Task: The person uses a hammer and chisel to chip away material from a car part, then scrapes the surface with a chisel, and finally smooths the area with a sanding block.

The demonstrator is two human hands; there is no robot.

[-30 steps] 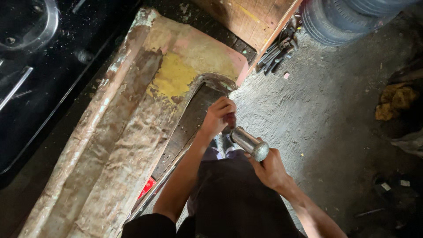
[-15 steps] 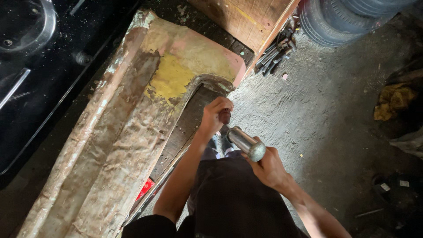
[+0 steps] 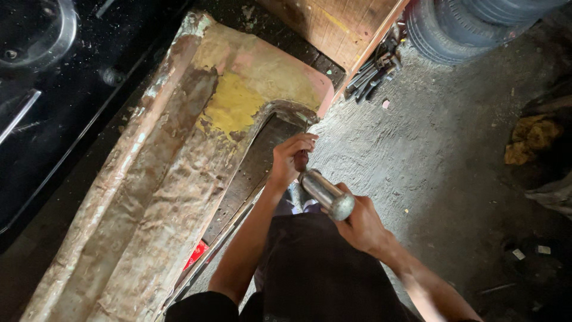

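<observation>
Left hand point(image 3: 290, 160): fingers curled shut around a thin dark tool point(image 3: 302, 160), gripped near its upper end; the tip of the tool is hidden by the hand.
Right hand point(image 3: 357, 223): clamped around the rear of a shiny metal cylinder point(image 3: 325, 194), with the rounded end of the cylinder showing above the thumb.
Metal cylinder: tilted, its front end pointing at the left hand and just beside the dark tool; whether the two touch cannot be told.
Position of work: both hands sit close together at the inner curved edge of a worn metal panel point(image 3: 179, 173).
Metal panel: long, dented, with rust-brown and bare patches, a yellow patch point(image 3: 233, 107) and a pink area near its far end; it lies on the floor point(image 3: 453, 137).
Floor: grey, rough concrete.
Surroundings: a wooden board point(image 3: 339, 24) at the top, a bundle of dark metal rods point(image 3: 375, 74) beside it, stacked tyres point(image 3: 471, 21) at the upper right, a black vehicle body point(image 3: 53, 101) at the left.
</observation>
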